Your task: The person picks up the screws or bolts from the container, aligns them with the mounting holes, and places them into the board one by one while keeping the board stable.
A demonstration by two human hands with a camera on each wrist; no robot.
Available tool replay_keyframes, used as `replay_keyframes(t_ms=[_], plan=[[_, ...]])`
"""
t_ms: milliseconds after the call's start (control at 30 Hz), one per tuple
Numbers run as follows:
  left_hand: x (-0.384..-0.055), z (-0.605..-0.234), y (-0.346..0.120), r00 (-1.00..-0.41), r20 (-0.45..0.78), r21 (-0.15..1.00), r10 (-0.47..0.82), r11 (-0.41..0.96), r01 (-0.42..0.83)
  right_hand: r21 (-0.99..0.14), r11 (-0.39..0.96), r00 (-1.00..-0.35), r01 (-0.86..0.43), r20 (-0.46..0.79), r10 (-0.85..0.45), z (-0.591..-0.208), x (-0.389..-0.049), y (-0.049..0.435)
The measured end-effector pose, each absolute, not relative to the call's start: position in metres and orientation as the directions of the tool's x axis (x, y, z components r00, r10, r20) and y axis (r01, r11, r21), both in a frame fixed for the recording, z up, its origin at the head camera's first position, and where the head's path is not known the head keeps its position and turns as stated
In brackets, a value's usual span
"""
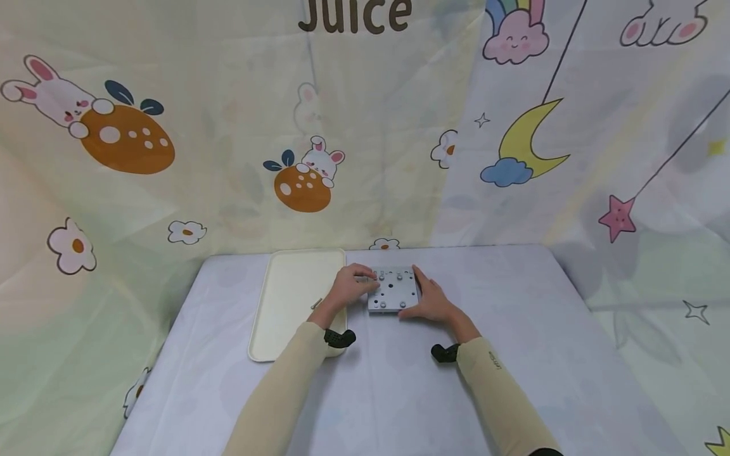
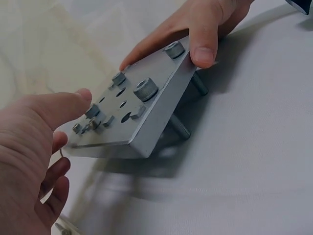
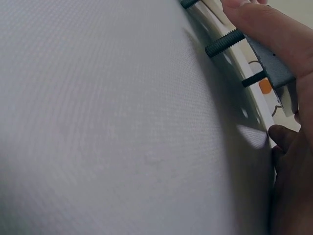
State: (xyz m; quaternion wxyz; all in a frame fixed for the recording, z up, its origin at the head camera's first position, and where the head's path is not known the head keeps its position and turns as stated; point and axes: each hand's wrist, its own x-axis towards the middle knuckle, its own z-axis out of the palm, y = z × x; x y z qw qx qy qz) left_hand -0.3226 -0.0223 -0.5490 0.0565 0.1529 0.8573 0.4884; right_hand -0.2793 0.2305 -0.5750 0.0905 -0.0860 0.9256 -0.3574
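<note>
A square silver metal plate (image 1: 399,292) with several holes and socket-head bolts is at mid-table. Threaded bolt shanks (image 2: 181,126) stick out under it, over the cloth. My right hand (image 1: 435,304) grips its right end, thumb (image 2: 203,49) on the near edge and fingers toward the far edge. My left hand (image 1: 346,288) is at the plate's left end. Its thumb (image 2: 73,104) reaches over beside a bolt head (image 2: 92,111), while other fingers bend loosely below, apart from the plate. The left index finger is hidden behind the thumb in the left wrist view.
A cream tray (image 1: 285,297) lies to the left, partly under my left forearm, with a small metal bolt (image 1: 316,304) on it. White cloth (image 1: 388,392) covers the table. A printed curtain (image 1: 388,126) hangs right behind the far edge.
</note>
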Motion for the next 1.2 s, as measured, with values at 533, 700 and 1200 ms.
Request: replay_keyframes(t_ms=[533, 700, 1200], plan=[[-0.299, -0.554, -0.101, -0.957, 0.107, 0.851, 0.268, 0.473, 0.228, -0.689, 0.718, -0.968, -0.094, -0.105, -0.228, -0.575, -0.28, 0.229], [-0.286, -0.558, -0.13, -0.964, 0.101, 0.837, 0.246, 0.503, 0.216, -0.691, 0.717, -0.969, -0.091, -0.104, -0.223, -0.571, -0.279, 0.226], [-0.227, -0.571, -0.174, -0.992, 0.085, 0.816, 0.094, 0.565, 0.124, -0.687, 0.718, -0.968, -0.107, -0.092, -0.233, -0.573, -0.28, 0.227]])
